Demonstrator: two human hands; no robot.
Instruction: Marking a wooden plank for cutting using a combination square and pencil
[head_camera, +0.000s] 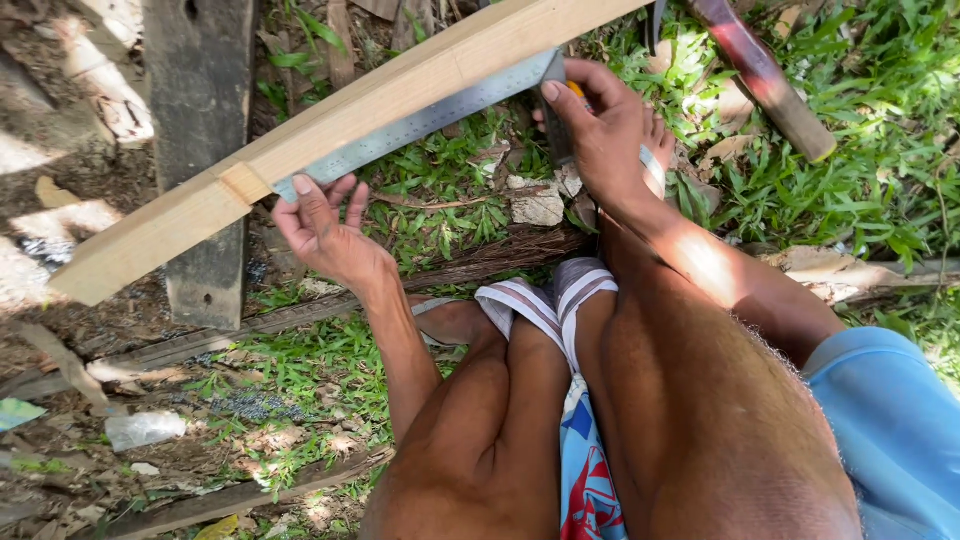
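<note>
Bare knees and striped shorts (545, 300) fill the bottom of the head view, the person crouched on the grass (860, 150). Beyond them the left hand (325, 230) pinches the near end of a steel square's blade (420, 122), fingers curled up around it. The right hand (600, 135) is closed over the square's stock, where something yellow peeks out by the thumb; I cannot make out what it is. Its blade lies flat along the lower edge of a pale timber beam (330, 130) that slants across the frame, its upper end cut off at the top. A dark plank (200, 150) passes beneath it. A reddish wooden handle (765, 80) lies on the grass, its head out of frame.
</note>
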